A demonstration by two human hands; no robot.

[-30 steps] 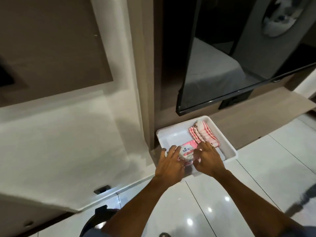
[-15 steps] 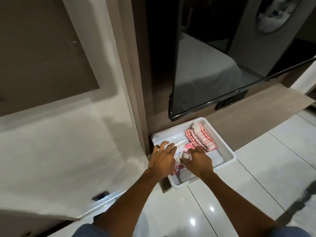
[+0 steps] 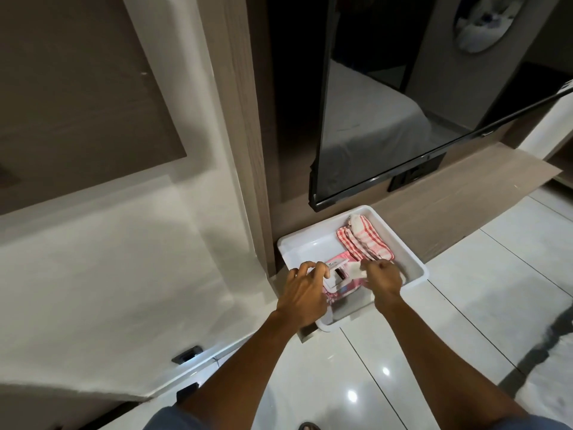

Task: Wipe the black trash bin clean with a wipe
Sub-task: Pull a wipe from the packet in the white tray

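A pink pack of wet wipes (image 3: 336, 279) lies in a white tray (image 3: 403, 243) on the floor, its white flap lid open. My left hand (image 3: 305, 290) holds the pack down at its left side, fingers curled over it. My right hand (image 3: 383, 276) pinches a white wipe (image 3: 448, 272) that sticks out of the pack's opening. The black trash bin is out of view.
A folded red-and-white checked cloth (image 3: 364, 238) lies at the back of the tray. A large black TV screen (image 3: 403, 119) hangs on the wooden panel just above. A white cabinet (image 3: 108, 274) stands at the left. Glossy white floor tiles (image 3: 465, 305) spread right and near me.
The pack's flap lid has been opened. My right hand has gone from resting on the pack to pinching a wipe and drawing it out to the right. My left hand stays on the pack.
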